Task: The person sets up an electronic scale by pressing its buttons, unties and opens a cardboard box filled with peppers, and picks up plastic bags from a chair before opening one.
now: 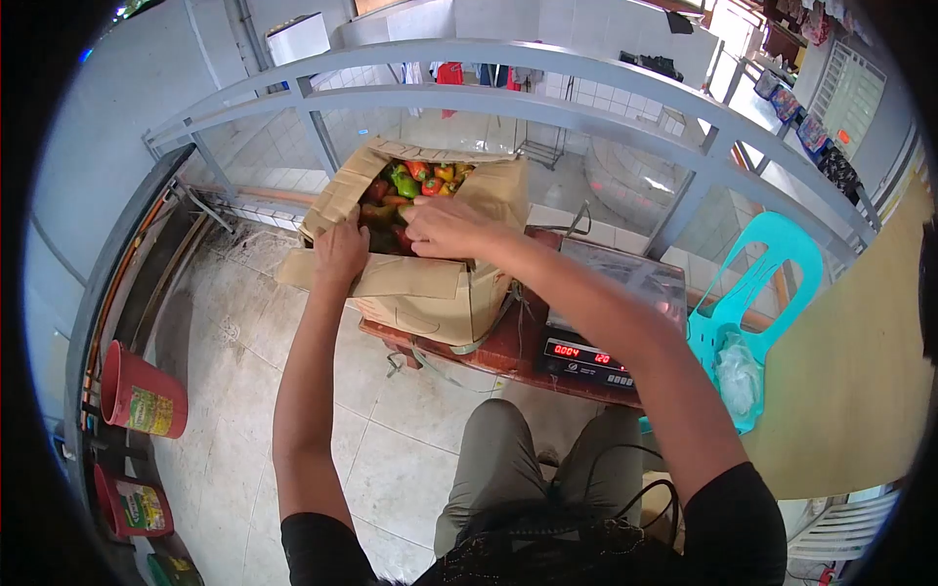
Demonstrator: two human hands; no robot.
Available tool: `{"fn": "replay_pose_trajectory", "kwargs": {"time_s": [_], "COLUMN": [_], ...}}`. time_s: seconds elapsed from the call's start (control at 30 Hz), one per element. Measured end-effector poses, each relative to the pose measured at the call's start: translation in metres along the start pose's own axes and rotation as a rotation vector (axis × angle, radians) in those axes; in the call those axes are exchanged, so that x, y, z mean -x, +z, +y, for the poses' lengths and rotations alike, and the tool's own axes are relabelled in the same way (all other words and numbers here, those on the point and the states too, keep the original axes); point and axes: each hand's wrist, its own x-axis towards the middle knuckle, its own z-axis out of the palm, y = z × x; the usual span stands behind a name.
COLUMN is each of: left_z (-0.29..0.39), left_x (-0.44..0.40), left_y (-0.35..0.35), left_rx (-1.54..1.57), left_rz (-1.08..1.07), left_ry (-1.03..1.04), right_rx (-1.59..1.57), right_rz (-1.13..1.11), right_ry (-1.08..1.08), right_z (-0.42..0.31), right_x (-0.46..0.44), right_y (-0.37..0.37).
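An open cardboard box (415, 305) filled with red, green and orange peppers (405, 184) stands on a reddish-brown table (528, 337). At the box's left front corner is my left hand (342, 249), its fingers bent over the edge near the peppers. My right hand (442, 227) reaches in over the front right side, fingers curled down among the peppers; whether it grips one is hidden. The box's front flap (410, 277) is folded outward below both hands. Right of the box, a digital scale (591, 359) shows red numbers.
A turquoise chair (782, 249) with a plastic bag (738, 376) on it stands right of the scale. Behind the box runs a grey metal railing (508, 95). Red buckets (144, 391) stand on the left, and a yellowish board (850, 381) is at the right.
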Motion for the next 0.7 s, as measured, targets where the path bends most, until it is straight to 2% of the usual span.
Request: {"fn": "replay_pose_trajectory", "kwargs": {"time_s": [0.07, 0.1, 0.2, 0.23, 0.47, 0.7], "left_z": [0.011, 0.014, 0.002, 0.002, -0.026, -0.039], "left_x": [0.004, 0.004, 0.008, 0.005, -0.047, -0.071], "left_y": [-0.014, -0.018, -0.015, -0.018, 0.003, 0.01], "left_rx": [-0.03, -0.044, -0.151, -0.161, -0.302, -0.603], "left_rz": [-0.089, -0.129, 0.348, 0.186, 0.325, 0.274], "left_ry": [-0.073, -0.108, 0.201, 0.143, 0.097, -0.049], "right_rx": [-0.015, 0.018, 0.041, 0.054, 0.082, 0.247], "right_rz": [-0.024, -0.073, -0.081, -0.1, -0.019, 0.149], "right_ry": [0.009, 0.09, 0.095, 0.119, 0.25, 0.434], "right_z": [-0.003, 0.0, -0.002, -0.002, -0.016, -0.017], "right_x": [0.0, 0.001, 0.014, 0.018, 0.072, 0.115], "right_y": [-0.024, -0.031, -0.065, -0.073, -0.102, -0.072]}}
